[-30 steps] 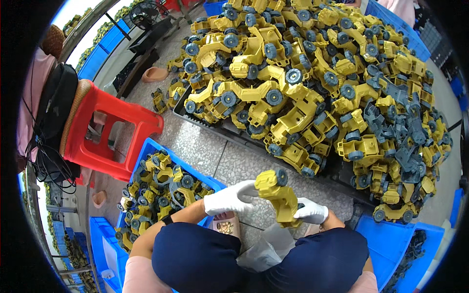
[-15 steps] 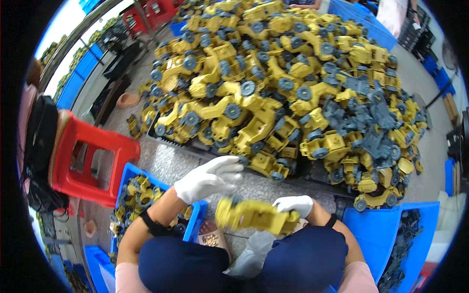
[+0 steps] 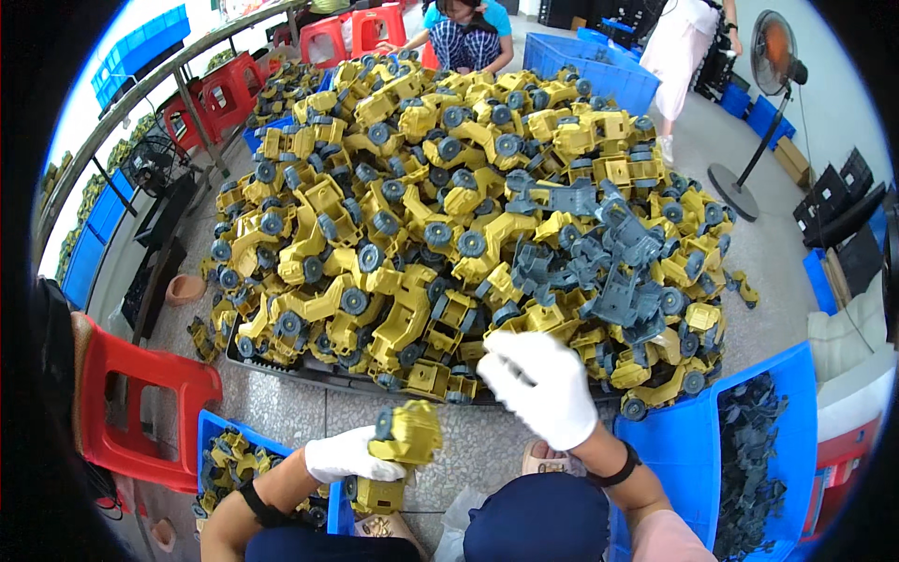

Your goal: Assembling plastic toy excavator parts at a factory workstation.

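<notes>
Wearing a white glove, my left hand [image 3: 345,456] is closed round a yellow toy truck [image 3: 412,434] with dark grey wheels, low in front of me. My right hand [image 3: 541,386], gloved too, is stretched out over the near edge of the toy pile. Its thumb and fingers are apart, and no object shows between them. Just beyond it rises a large heap of yellow toy trucks [image 3: 403,309]. Loose dark grey plastic parts [image 3: 599,245] lie on the heap's right side.
A blue bin [image 3: 670,468] with dark parts is at my right. At my left, a blue crate [image 3: 213,421] of yellow toys stands near a red stool [image 3: 201,379]. A standing fan [image 3: 773,56] is far right. One person [image 3: 468,33] crouches behind the heap; another stands nearby.
The truck has passed from my right hand to my left, which has come down and closed on it. My right hand has reached forward to the heap. The view has tilted up.
</notes>
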`<control>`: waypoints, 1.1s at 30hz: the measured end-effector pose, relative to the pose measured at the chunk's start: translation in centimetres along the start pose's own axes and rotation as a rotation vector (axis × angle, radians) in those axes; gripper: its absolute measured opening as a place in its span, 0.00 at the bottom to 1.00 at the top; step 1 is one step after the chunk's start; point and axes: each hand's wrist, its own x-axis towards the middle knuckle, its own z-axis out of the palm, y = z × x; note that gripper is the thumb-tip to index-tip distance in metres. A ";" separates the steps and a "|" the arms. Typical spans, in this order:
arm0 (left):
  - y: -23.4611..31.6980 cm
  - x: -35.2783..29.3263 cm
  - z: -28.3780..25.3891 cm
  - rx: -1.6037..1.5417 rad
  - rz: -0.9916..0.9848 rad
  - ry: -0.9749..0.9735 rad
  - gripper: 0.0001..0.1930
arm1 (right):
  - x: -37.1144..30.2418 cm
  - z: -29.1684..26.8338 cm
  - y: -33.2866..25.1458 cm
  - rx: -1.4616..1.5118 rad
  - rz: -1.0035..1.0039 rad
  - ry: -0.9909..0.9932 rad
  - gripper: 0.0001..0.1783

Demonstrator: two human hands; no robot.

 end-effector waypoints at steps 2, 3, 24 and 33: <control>-0.5 -0.7 -0.3 -0.020 0.042 0.022 0.29 | 2.1 -1.2 -0.1 -0.377 -0.168 0.223 0.20; -0.8 -0.7 -0.3 -0.114 0.063 0.084 0.31 | 3.0 -1.9 -0.9 -0.480 -0.122 0.230 0.24; 5.5 2.4 2.9 -0.228 0.306 0.139 0.38 | 7.0 -2.4 4.7 1.099 0.356 0.610 0.04; 14.4 6.4 2.9 -0.200 0.487 0.063 0.33 | 4.9 -0.5 4.6 1.514 0.497 0.470 0.03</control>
